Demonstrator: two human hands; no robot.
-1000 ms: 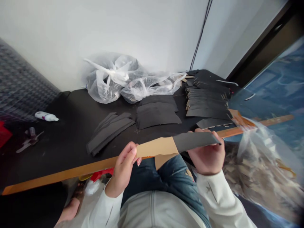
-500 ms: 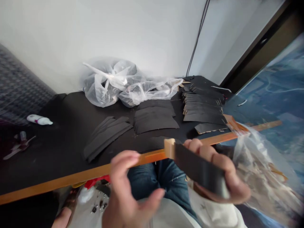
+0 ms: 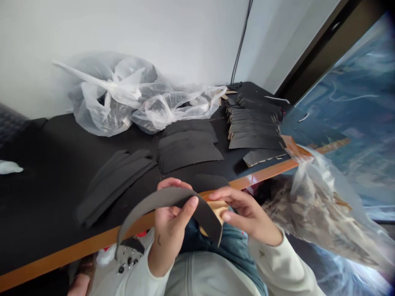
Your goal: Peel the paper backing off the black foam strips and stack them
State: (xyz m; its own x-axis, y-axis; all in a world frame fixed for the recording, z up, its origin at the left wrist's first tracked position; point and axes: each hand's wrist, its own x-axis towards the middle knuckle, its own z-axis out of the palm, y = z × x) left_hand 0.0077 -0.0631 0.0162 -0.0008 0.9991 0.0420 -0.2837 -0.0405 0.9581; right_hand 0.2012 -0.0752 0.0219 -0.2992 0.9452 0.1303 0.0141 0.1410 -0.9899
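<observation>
A long black strip [image 3: 160, 197] bends in an arch just above the table's front edge. My left hand [image 3: 169, 230] is closed on the strip's middle, thumb on top and fingers behind. At the strip's right end is a tan layer or flap [image 3: 218, 207]; I cannot tell whether it is fully attached. My right hand [image 3: 251, 213] pinches this tan part between thumb and fingers. Beyond my hands a single dark piece [image 3: 211, 181] lies flat by the edge, near a fanned pile of black strips [image 3: 114, 181] and a middle stack of black pieces [image 3: 189, 148].
A taller stack of black pieces [image 3: 256, 123] and a folded piece [image 3: 265, 156] lie at the right. Clear plastic bags [image 3: 108, 98] stand against the wall. A bag of tan scraps [image 3: 324, 209] hangs beyond the orange table edge [image 3: 265, 172]. Another person's hand [image 3: 79, 284] shows lower left.
The strip has passed from my right hand's wrapped grip to my left hand, which was open and empty. My right hand now pinches the tan end. The view has shifted.
</observation>
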